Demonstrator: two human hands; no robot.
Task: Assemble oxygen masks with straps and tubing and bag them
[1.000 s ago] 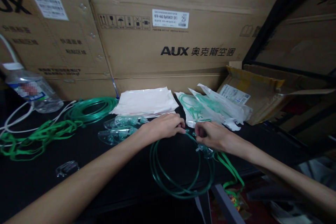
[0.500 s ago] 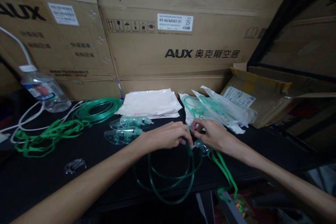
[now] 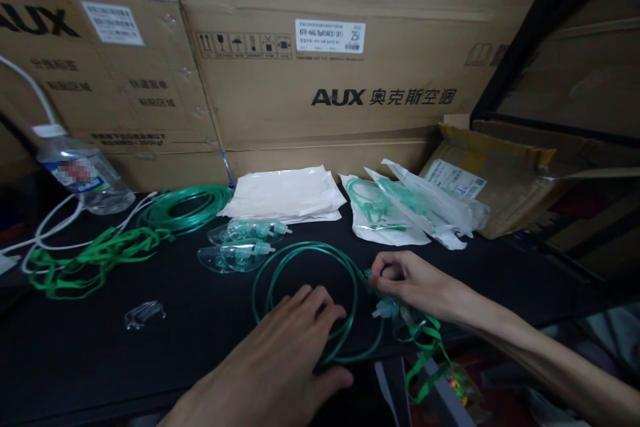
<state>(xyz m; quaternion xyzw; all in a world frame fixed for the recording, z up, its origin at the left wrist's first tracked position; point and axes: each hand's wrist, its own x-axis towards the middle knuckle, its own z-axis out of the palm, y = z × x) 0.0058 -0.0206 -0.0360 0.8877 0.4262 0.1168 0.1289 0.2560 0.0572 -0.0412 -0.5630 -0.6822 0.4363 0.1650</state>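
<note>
A coil of green tubing (image 3: pixel 300 248) lies in loops on the black tabletop in front of me. My left hand (image 3: pixel 285 347) rests over the near side of these loops, fingers and thumb apart. To the right, my right hand (image 3: pixel 415 280) is closed in a pinch on the tubing, near its end. Just under that hand is a clear oxygen mask (image 3: pixel 400 319), partly hidden, with a pale connector pointing left. A green elastic strap (image 3: pixel 425 373) hangs from it over the table's front edge.
Two clear masks (image 3: pixel 235 257) lie behind the coil. Farther back are white packets (image 3: pixel 285 193), bagged mask sets (image 3: pixel 380 213) and coiled tubing (image 3: pixel 187 207). Green straps (image 3: pixel 95 260), metal pieces (image 3: pixel 144 315) and a bottle (image 3: pixel 83 170) are left; an open carton (image 3: pixel 500 187) stands right.
My left hand has come away from my right, moving down and left onto the tubing. The loops now lie flatter and farther back. My right hand has moved slightly nearer and right.
</note>
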